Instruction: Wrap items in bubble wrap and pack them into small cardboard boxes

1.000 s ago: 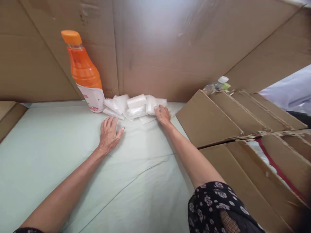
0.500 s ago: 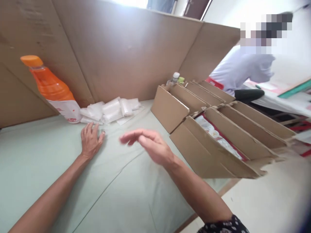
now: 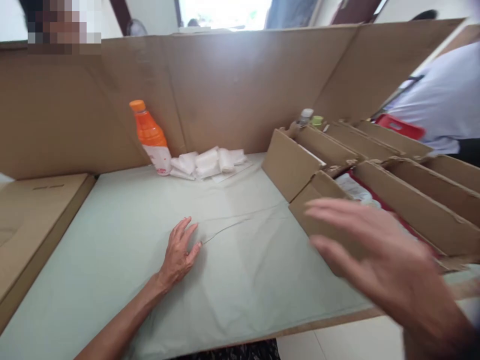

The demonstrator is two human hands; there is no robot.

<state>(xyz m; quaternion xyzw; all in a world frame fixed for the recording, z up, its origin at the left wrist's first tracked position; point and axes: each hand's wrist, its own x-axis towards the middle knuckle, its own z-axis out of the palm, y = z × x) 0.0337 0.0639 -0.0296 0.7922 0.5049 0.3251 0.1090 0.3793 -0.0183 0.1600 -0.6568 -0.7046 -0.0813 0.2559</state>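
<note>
Head view: from your left hand (image 3: 180, 256), the loose row of white, translucent plastic-wrapped packets (image 3: 207, 162) lies between 12 and 1 o'clock, apart from your fingertips, at the far side of the pale green, cloth-covered surface (image 3: 240, 290). The row's long axis runs roughly 9 to 3 o'clock. Your left hand is the nearer one; from your blurred right hand (image 3: 378, 247), the packets sit well off at 10 o'clock.

Your left hand is palm down, thumb and fingers apart, gripping nothing. Your right hand has its thumb away from extended fingers, with nothing visible between; it appears in front of the open-topped brown cardboard bins (image 3: 288, 164), and you cannot tell whether it touches them. The bins' long walls run 10 to 4 o'clock.

Count two hands of yours, one orange bottle with an orange cap (image 3: 150, 134) at the packets' 9 o'clock end, and two bottle caps, one white (image 3: 307, 113) and one green (image 3: 317, 120), above the bins. The packets overlap: several, with no sure count.
</note>
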